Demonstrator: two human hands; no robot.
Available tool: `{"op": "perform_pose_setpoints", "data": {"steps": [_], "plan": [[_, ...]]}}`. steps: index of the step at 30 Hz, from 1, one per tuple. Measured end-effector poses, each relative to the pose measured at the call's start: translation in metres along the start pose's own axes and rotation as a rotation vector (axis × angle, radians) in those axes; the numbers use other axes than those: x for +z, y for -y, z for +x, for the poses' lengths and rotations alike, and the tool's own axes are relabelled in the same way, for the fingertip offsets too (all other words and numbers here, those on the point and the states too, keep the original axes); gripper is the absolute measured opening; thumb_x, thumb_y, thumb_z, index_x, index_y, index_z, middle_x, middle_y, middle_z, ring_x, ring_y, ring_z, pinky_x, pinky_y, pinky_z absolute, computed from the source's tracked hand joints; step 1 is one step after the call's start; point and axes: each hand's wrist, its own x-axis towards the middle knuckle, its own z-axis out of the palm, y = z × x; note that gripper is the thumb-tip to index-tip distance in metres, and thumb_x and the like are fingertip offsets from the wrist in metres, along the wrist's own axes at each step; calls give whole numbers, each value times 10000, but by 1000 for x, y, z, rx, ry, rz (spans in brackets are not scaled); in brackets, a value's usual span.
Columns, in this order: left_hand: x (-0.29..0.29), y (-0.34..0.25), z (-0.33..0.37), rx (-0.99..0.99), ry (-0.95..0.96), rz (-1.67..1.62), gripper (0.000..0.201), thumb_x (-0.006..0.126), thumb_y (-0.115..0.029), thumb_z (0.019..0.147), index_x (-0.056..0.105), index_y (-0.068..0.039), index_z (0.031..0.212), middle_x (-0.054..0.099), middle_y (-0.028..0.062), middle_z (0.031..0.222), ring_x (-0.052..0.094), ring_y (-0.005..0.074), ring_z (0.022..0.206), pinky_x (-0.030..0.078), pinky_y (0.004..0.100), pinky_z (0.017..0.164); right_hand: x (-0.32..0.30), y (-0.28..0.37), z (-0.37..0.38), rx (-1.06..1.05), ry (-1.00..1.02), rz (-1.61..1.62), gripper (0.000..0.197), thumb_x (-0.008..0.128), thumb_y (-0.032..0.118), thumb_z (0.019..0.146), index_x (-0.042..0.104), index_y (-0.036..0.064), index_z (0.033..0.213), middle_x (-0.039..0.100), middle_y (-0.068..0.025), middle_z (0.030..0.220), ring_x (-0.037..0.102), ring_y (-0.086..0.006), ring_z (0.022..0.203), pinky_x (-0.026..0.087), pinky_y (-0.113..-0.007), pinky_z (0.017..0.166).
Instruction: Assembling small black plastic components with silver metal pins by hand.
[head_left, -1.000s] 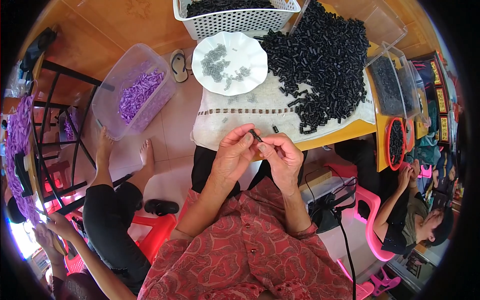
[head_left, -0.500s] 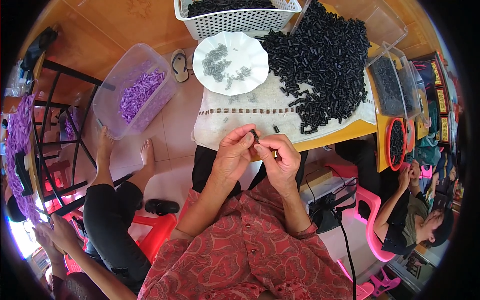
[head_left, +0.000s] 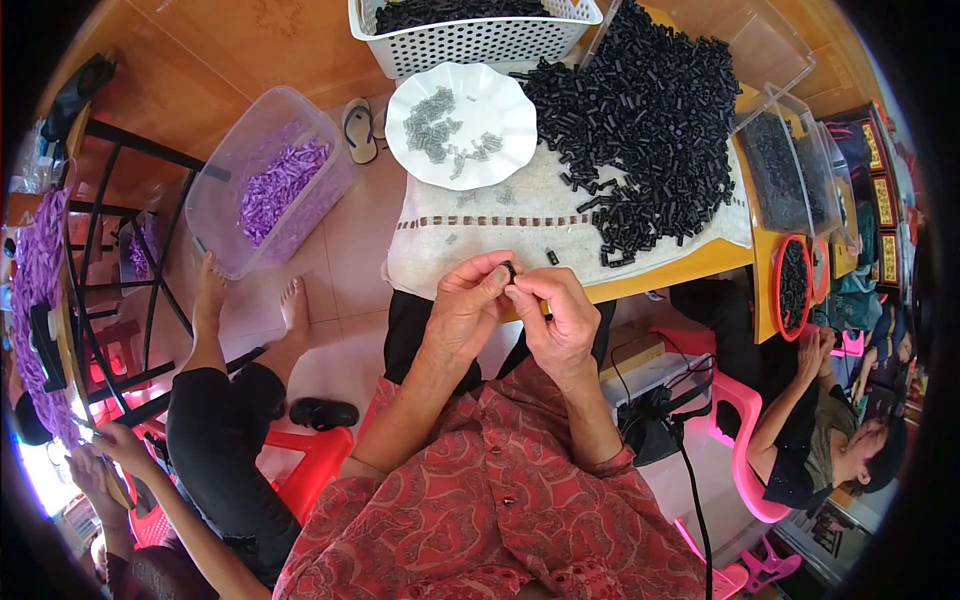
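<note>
Just in front of the table's near edge, my left hand (head_left: 466,308) pinches a small black plastic piece (head_left: 510,270) between thumb and forefinger. My right hand (head_left: 560,325) is closed in a pinch at the same piece, its thumb and forefinger meeting its lower end. The fingertips cover most of the piece. One loose black piece (head_left: 552,258) lies on the white cloth (head_left: 430,255) just beyond my right hand. A white scalloped plate (head_left: 420,95) farther off bears small silvery-grey pieces (head_left: 432,130). To its right spreads a large heap of black pieces (head_left: 650,120).
Behind the plate stands a white perforated basket (head_left: 480,48) of black pieces. Clear plastic boxes (head_left: 790,170) and a red-rimmed round tray (head_left: 792,290) are at the right. A clear tub (head_left: 225,190) of purple pieces sits at left. Other people work at both sides.
My hands stay in nearly the same place, with slight finger shifts at the black piece. At both sides, the other people's hands have moved a little.
</note>
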Motion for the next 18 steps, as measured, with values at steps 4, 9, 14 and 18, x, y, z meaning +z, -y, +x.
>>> {"op": "perform_pose_setpoints", "data": {"steps": [4,9,14,18], "plan": [[2,0,0,-12,-3,-53,223,609,-51,907,632,-22,1127,674,109,1027,639,182,930,523,350,860,0,-2,0,-16,-2,23,147,726,-27,779,649,6,899,644,-103,855,636,-163,689,508,-253,566],[6,1,-1,15,-34,-19,220,621,-51,901,633,-25,1119,669,92,1005,636,184,912,544,354,816,2,3,-3,93,-12,69,172,736,-35,767,650,0,913,647,-89,862,636,-138,707,516,-241,588],[6,4,0,35,-98,-5,223,630,-37,891,633,-19,1113,673,90,996,638,176,899,546,341,806,2,-2,-7,264,10,207,134,726,-12,793,644,-6,899,642,-86,857,622,-121,702,506,-233,612],[5,6,0,90,-92,30,218,630,-30,889,638,-22,1107,674,90,1005,636,169,898,547,333,795,3,-1,-7,296,9,219,111,714,-6,807,639,-7,888,641,-92,858,618,-120,698,504,-235,622]]}}
